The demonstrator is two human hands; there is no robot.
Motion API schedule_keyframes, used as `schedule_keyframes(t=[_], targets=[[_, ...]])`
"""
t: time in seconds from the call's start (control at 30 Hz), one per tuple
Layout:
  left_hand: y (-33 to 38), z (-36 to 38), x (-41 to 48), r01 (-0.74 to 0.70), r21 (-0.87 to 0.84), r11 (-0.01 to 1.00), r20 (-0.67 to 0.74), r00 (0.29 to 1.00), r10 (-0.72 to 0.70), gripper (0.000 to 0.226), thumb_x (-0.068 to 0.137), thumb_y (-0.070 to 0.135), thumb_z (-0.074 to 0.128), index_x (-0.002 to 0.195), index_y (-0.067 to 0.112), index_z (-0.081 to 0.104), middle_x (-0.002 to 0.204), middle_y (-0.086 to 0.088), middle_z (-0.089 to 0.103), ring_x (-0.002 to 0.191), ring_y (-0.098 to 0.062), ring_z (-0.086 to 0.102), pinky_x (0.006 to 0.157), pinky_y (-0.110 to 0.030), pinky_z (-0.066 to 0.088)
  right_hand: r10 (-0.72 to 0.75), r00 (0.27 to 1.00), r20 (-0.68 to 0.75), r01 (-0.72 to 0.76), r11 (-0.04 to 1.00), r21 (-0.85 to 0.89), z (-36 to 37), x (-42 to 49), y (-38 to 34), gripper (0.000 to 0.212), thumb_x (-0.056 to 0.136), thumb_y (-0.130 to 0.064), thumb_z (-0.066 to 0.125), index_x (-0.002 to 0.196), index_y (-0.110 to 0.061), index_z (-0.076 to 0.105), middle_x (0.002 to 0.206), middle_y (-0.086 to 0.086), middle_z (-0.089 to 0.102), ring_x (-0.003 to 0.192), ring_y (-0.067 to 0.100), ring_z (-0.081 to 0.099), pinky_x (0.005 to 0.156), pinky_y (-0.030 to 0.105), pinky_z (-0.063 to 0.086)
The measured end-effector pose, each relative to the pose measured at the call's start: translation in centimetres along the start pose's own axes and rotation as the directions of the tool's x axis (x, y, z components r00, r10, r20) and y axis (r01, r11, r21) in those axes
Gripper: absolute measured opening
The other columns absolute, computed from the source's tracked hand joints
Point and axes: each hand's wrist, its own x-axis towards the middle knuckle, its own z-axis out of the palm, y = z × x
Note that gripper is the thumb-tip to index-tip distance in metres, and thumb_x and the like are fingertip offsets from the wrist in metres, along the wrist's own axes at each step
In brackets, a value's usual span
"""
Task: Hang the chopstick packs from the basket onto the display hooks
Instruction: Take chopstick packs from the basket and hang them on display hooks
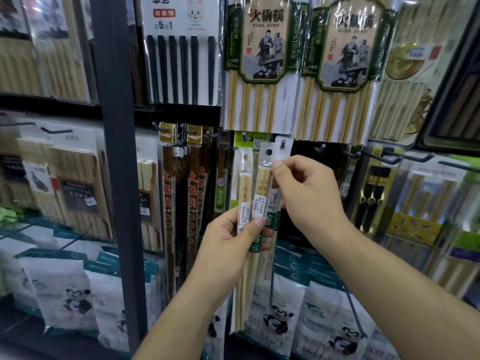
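The left hand [233, 237] grips a small fan of chopstick packs [244, 193] around their middle, thumb laid across the price labels and fingers curled behind. This spreads the tops apart, so each punched hole can be reached one at a time. The right hand [306, 193] pinches the right-most pack [274, 197] near its top, thumb pressed just under the clear tab [285, 149]. A hold this high seems meant to stiffen the floppy plastic and steer it. The tab stands directly above the right thumb, against the tip of a dark hook [283, 142]. The tip appears to show through the hole, though I cannot tell whether the pack is properly on. The round hole [268, 152] of the middle pack lies just left of the right thumb, clear of any hook. A bare peg [322, 148] juts out above the right hand's knuckles, a likely spot for a later pack. The basket is out of view. I judge that threading is the step in hand: the left hand, lower down, carries the weight while the right only guides
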Motion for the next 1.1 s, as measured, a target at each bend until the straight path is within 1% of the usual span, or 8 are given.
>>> schedule_keyframes(t=[0.07,0.17,0.33,0.57,0.77,0.9,1.0,1.1], targets=[[0.0,-0.1,0.0,0.006,-0.005,1.0,0.017,1.0,-0.006,0.025,0.102,0.014,0.061,0.107,0.028,0.08,0.109,-0.004,0.079,0.096,-0.017,0.076,0.079,-0.028,0.062,0.006,1.0,-0.008,-0.006,1.0,0.014,-0.1,0.3,-0.1,0.026,0.099,-0.028,0.061,0.078,-0.016,0.069,0.074,0.01,0.067,0.065,0.028,0.061,0.064,0.048,0.058],[-0.1,-0.3,0.0,0.025,0.06,0.998,0.016,1.0,-0.026,0.024,0.105,0.02,0.059,0.118,0.032,0.075,0.115,0.007,0.078,0.109,-0.009,0.073,0.091,-0.026,0.058,0.022,0.997,-0.071,-0.019,0.999,0.04,-0.4,1.1,-0.1,0.029,0.099,-0.026,0.061,0.073,-0.014,0.066,0.059,0.001,0.058,0.055,0.01,0.053,0.054,0.029,0.051],[-0.4,-0.6,0.2,0.041,0.133,0.99,-0.045,0.998,-0.035,0.023,0.105,0.024,0.059,0.109,0.037,0.078,0.078,0.02,0.073,0.076,0.007,0.066,0.069,-0.009,0.049,0.062,0.99,-0.129,-0.059,0.998,0.026,-0.4,2.1,0.0,0.041,0.1,-0.032,0.061,0.064,-0.011,0.057,0.051,-0.008,0.048,0.053,0.011,0.048,0.057,0.029,0.046],[-0.9,-0.9,0.4,0.079,0.124,0.989,-0.033,0.997,-0.075,0.026,0.105,0.026,0.058,0.106,0.041,0.079,0.068,0.011,0.057,0.067,-0.008,0.052,0.064,-0.024,0.049,0.048,0.988,-0.148,-0.043,0.998,0.037,-0.3,2.2,0.1,0.042,0.101,-0.03,0.061,0.061,-0.017,0.056,0.047,-0.012,0.049,0.045,0.003,0.047,0.047,0.014,0.041],[-0.7,-0.8,0.3,0.078,0.12,0.99,-0.02,0.997,-0.076,0.028,0.105,0.024,0.056,0.103,0.039,0.079,0.067,0.009,0.055,0.063,-0.006,0.05,0.059,-0.021,0.046,0.067,0.987,-0.149,-0.061,0.997,0.043,-0.3,2.1,0.3,0.041,0.101,-0.029,0.06,0.064,-0.011,0.058,0.048,-0.009,0.05,0.045,0.005,0.047,0.047,0.017,0.04],[-0.5,-0.7,0.2,0.072,0.126,0.989,-0.028,0.997,-0.069,0.022,0.105,0.027,0.057,0.1,0.03,0.078,0.063,0.01,0.051,0.056,-0.004,0.047,0.051,-0.015,0.042,0.09,0.983,-0.159,-0.092,0.996,-0.006,-0.3,2.0,0.7,0.042,0.1,-0.033,0.06,0.067,-0.007,0.057,0.05,-0.006,0.048,0.051,0.012,0.047,0.054,0.029,0.041],[-0.4,-0.6,0.1,0.052,0.125,0.991,-0.023,0.998,-0.05,0.021,0.105,0.032,0.055,0.105,0.015,0.066,0.063,0.011,0.047,0.055,-0.006,0.041,0.048,-0.015,0.038,0.093,0.983,-0.159,-0.101,0.994,-0.04,-0.5,1.8,0.9,0.042,0.1,-0.036,0.06,0.068,-0.008,0.058,0.055,-0.004,0.051,0.055,0.014,0.049,0.06,0.035,0.047],[-0.1,-0.5,0.0,0.056,0.088,0.994,-0.035,0.998,-0.053,0.027,0.109,0.034,0.045,0.093,0.014,0.05,0.063,0.008,0.045,0.055,-0.008,0.039,0.048,-0.019,0.035,0.116,0.979,-0.166,-0.126,0.991,-0.053,-0.6,1.4,1.0,0.036,0.098,-0.039,0.062,0.072,-0.014,0.061,0.061,-0.005,0.055,0.061,0.014,0.054,0.068,0.044,0.056]])
